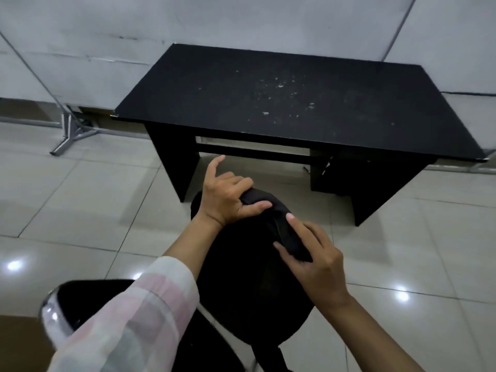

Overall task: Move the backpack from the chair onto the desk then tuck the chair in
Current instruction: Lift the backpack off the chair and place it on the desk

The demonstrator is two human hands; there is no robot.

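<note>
Nearest, a pink-and-white checked sleeve (128,318) crosses the chair (80,299), whose chrome edge and black seat show at lower left. Black backpack (249,277) stands on the chair, in front of the desk, not on it. Right hand (316,259) pinches a fold of fabric near the top, between thumb and fingers. Left hand (228,197) is closed on the top of the backpack, index finger sticking out. Beyond, across tiled floor (80,197), black desk (281,98) with scuffed top, against a white wall (107,28).
</note>
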